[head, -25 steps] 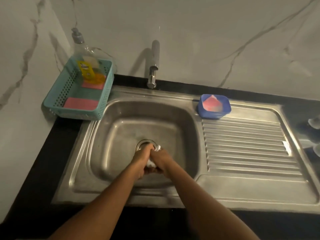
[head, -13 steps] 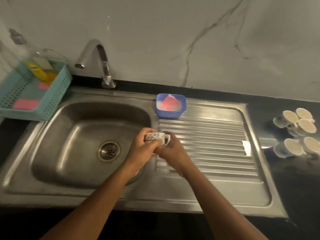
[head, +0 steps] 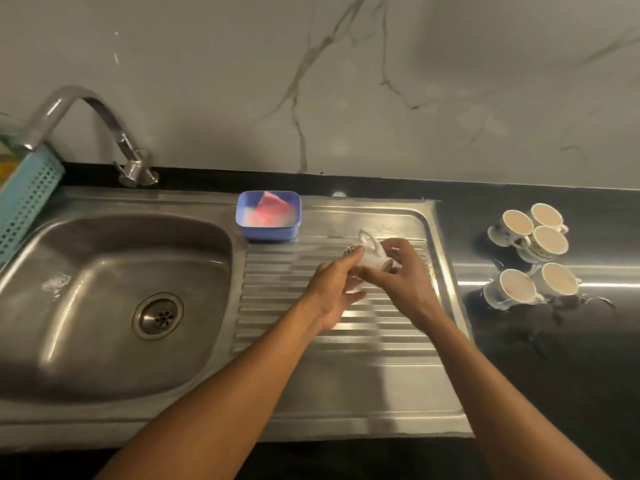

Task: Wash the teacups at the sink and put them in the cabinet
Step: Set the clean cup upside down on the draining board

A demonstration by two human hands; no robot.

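Note:
A small white teacup (head: 372, 252) with a dark pattern is tipped on its side over the ribbed drainboard (head: 346, 341), handle pointing up. My right hand (head: 401, 275) grips it from the right. My left hand (head: 334, 289) touches its left side with fingers mostly straight; motion blur hides the exact contact. Several more teacups (head: 535, 251) lie on their sides on the dark counter to the right, their cream insides facing me.
The steel sink basin (head: 114, 299) with its drain lies at left under the curved tap (head: 86, 126). A blue tub (head: 268, 216) holding a pink sponge stands at the drainboard's back edge. A teal basket (head: 27, 199) shows at far left. The marble wall rises behind.
Both hands carried the teacup from over the basin rightward onto the drainboard, and the cup tipped onto its side. The view swung right, bringing the cups on the counter into sight.

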